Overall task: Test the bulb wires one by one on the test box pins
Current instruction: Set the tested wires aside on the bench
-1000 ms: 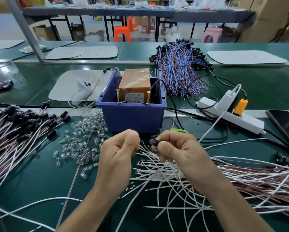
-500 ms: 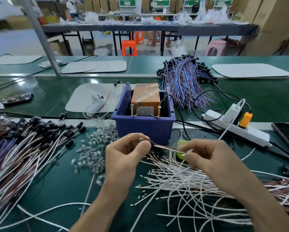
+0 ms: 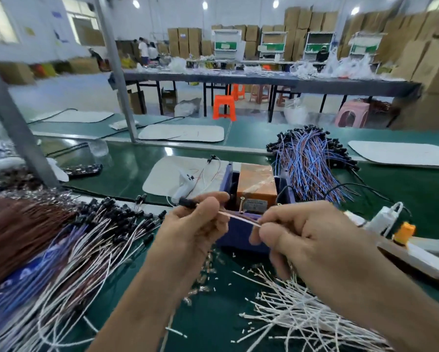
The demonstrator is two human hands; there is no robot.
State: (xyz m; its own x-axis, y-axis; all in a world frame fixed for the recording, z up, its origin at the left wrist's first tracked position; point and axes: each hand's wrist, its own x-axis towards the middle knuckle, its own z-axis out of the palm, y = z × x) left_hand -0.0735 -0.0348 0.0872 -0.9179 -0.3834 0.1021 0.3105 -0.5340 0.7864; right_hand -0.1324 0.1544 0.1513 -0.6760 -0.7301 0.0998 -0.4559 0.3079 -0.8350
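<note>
My left hand [image 3: 198, 224] pinches the black socket end of one bulb wire [image 3: 238, 216], and my right hand [image 3: 304, 232] pinches its two thin leads at the other end. The wire stretches between both hands just in front of the blue bin [image 3: 238, 240]. Inside the bin sits the orange test box [image 3: 257, 182] with two upright brass pins [image 3: 242, 204]. The wire's middle passes close to the left pin; contact cannot be told. My hands hide the bin's front wall.
A heap of wires with black sockets [image 3: 93, 235] lies at the left, loose white wires [image 3: 297, 308] at the near right, blue and brown wires [image 3: 312, 166] behind the bin. A white power strip [image 3: 401, 240] with plugs lies at the right. Small clear bulbs [image 3: 205, 273] are scattered under my hands.
The view has tilted up and the hands have risen toward the test box. Both hands have drawn apart along the wire, which now stretches in front of the pins.
</note>
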